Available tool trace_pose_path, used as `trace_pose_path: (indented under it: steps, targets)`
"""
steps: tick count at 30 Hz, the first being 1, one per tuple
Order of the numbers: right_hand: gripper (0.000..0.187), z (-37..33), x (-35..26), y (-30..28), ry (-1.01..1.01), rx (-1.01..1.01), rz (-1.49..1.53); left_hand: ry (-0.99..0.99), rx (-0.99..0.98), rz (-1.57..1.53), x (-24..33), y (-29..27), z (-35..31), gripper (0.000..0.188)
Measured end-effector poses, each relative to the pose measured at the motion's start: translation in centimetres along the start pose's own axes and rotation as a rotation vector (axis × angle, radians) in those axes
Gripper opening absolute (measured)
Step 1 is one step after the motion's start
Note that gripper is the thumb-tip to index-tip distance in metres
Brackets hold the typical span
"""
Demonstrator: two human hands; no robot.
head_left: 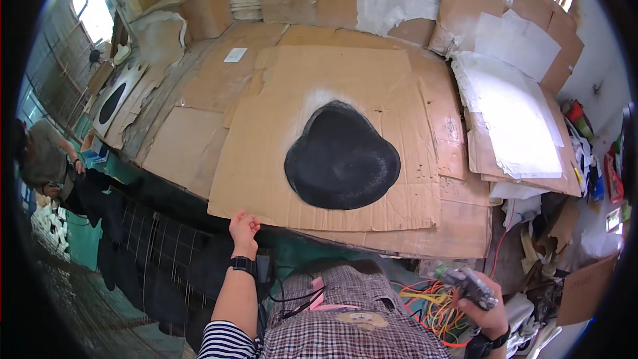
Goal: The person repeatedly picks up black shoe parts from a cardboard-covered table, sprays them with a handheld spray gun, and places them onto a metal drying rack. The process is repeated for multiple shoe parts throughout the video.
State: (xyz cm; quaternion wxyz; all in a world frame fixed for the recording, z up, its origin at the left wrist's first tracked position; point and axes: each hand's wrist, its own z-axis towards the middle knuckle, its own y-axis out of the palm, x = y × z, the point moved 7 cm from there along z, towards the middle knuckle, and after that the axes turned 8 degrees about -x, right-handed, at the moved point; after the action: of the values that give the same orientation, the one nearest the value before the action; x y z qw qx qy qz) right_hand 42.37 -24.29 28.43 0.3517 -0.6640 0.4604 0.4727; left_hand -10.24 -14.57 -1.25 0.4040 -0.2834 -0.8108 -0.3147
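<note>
A black, three-lobed piece (342, 159) lies flat on a large brown cardboard sheet (256, 153). Its rim looks greyish, and a pale haze marks the cardboard around its upper edge. At the sheet's front edge, close to its left corner, my left hand (244, 231) has its fingers curled against the cardboard. My right hand (488, 306) is wrapped round a grey metal spray gun (467, 284) with a green part at its front. The gun is held low at the right, apart from the black piece.
Cardboard covers the worktable (392, 242). White sheets (512, 116) on a cardboard panel stand at the right. Orange and yellow hoses (432, 309) hang beside me. At the far left are another person (50, 166), a wire rack (159, 246) and a second black piece (113, 103).
</note>
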Motion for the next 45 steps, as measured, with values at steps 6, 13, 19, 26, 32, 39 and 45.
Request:
trace_pose_path:
  steps: [6,13,19,26,32,39,45]
  targets:
    - [0.047,4.0,-1.2,1.8,-0.108,0.083,0.092,-0.034,0.029,0.023,-1.9,0.9,-0.9,0.036]
    - [0.048,3.5,-2.1,-2.1,-0.193,0.348,-0.021,-0.054,0.033,0.055,-2.6,0.9,-1.4,0.033]
    - [0.053,0.5,-1.0,-4.1,-0.082,0.311,-0.074,-0.050,0.058,0.054,-3.3,1.3,-0.2,0.033]
    - [0.051,3.3,-1.7,-2.3,-0.097,0.036,-0.067,-0.071,-0.011,0.202,-5.3,5.4,2.1,0.031]
    - [0.052,6.9,-3.8,-3.1,-0.181,0.116,-0.053,-0.081,-0.087,0.368,-6.5,10.0,2.9,0.023]
    - [0.047,5.7,-2.1,-4.8,0.003,0.010,-0.266,0.130,-0.090,0.799,-8.7,10.6,7.6,0.023]
    - [0.044,9.7,-5.2,-4.1,-0.234,0.124,-0.123,0.226,-0.021,0.949,-6.3,13.2,6.3,0.032]
